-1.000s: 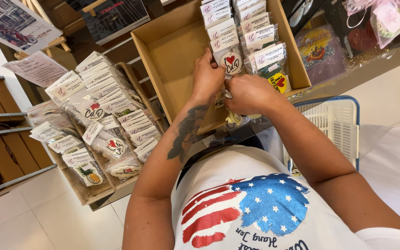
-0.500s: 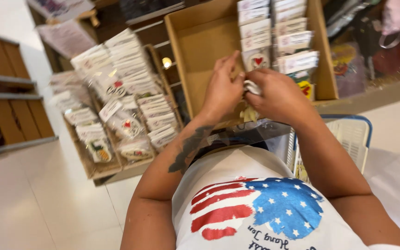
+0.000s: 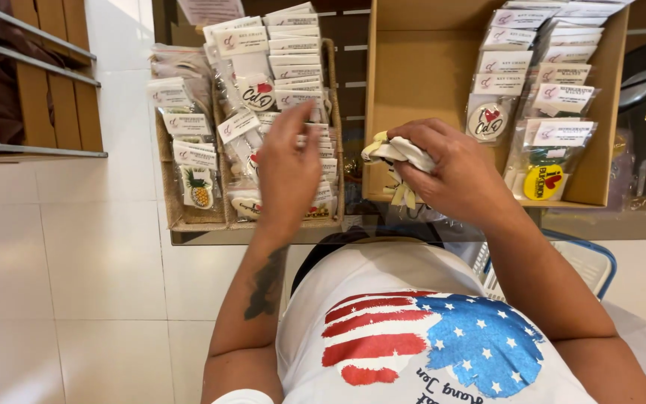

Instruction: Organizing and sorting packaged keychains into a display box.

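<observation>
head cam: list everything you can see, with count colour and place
wicker basket: one, tan, left on the shelf, packed with packets
bagged key chains: many, clear bags with white header cards, standing in rows in the basket
pineapple charm packet: one, yellow and green, front left of the basket
cardboard box: one, brown, centre right, left half bare
packets in box: many, clear with white cards, right half of the box
yellow round charm: one, front right of the box
plastic basket: one, white with blue rim, lower right
floor tiles: white, left
left hand: over the wicker basket, fingers on the packets
right hand: gripping a bunch of small pale items
</observation>
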